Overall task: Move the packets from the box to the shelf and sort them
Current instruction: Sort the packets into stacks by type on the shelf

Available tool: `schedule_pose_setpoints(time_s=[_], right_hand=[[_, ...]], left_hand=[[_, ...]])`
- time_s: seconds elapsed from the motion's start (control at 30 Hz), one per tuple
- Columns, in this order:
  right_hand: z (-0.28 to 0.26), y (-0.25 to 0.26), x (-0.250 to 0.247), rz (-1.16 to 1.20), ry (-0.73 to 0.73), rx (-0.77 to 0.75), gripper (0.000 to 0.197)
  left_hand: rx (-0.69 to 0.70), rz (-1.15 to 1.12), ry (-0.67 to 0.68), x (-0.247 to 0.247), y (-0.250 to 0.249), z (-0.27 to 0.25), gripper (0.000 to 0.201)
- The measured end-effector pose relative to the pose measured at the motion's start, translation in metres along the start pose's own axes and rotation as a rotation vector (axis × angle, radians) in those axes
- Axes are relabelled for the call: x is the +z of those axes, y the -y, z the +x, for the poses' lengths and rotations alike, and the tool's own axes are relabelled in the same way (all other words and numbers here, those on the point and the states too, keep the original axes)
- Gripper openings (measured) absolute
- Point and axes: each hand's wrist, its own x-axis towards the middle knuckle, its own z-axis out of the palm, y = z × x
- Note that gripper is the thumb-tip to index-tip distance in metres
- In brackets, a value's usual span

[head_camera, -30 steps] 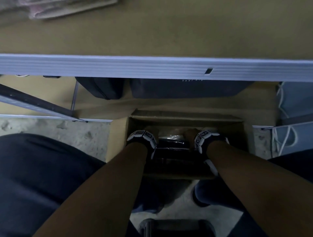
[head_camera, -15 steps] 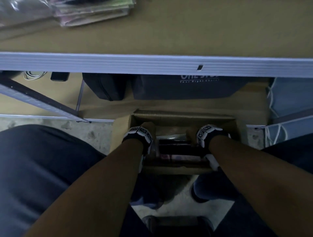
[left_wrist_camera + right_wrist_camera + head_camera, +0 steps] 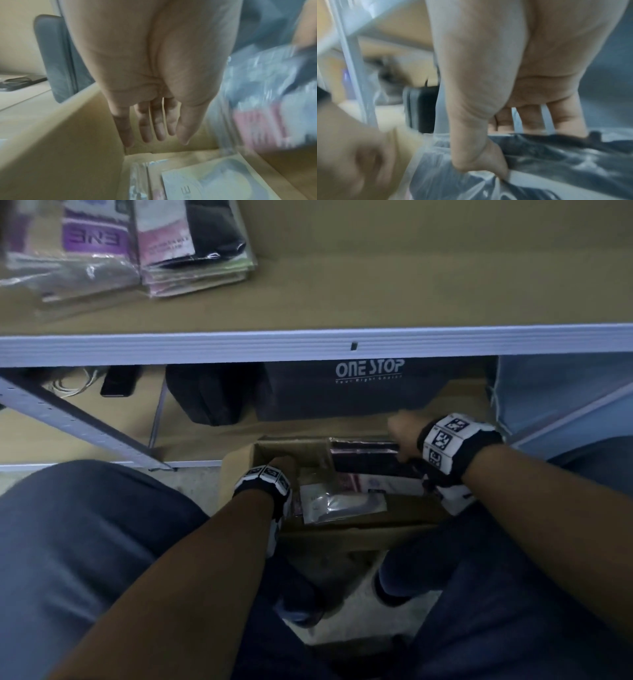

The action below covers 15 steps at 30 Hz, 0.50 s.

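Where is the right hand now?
In the head view the right hand is right of centre, above the box, gripping a dark packet.

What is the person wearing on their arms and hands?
Both forearms are bare, with no sleeves. Each wrist carries a black band with white blocks printed in black square code patterns. The left hand and right hand are bare, with no gloves or rings visible.
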Motion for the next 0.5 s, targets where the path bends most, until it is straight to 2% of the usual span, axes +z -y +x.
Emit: schedule_pose_setpoints(time_s=[0.07, 0.13, 0.2, 0.33, 0.43, 0.5], right_hand=[[-0.017, -0.015, -0.010, 0.033, -0.039, 0.014, 0.026], [-0.036, -0.032, -0.012, 0.076, -0.084, 0.036, 0.027], [-0.055, -0.047, -0.014, 0.131, -0.136, 0.058, 0.023], [-0.081, -0.075, -0.013, 0.245, -0.197, 0.074, 0.019], [-0.091, -0.087, -0.012, 0.317, -0.192, 0.068, 0.013], [-0.091, -0.090, -0.011, 0.324, -0.184, 0.062, 0.014]], left_hand=[[0.016, 0.024, 0.022, 0.003, -0.008, 0.003, 0.060], [0.047, 0.038, 0.043, -0.011, -0.027, -0.013, 0.044], [0.095, 0.056, 0.029, -0.023, -0.045, -0.031, 0.039], [0.113, 0.100, 0.011, -0.029, -0.068, -0.023, 0.046], [0.114, 0.230, 0.037, -0.026, -0.078, -0.016, 0.062], [0.115, 0.266, 0.067, -0.020, -0.081, -0.012, 0.062]])
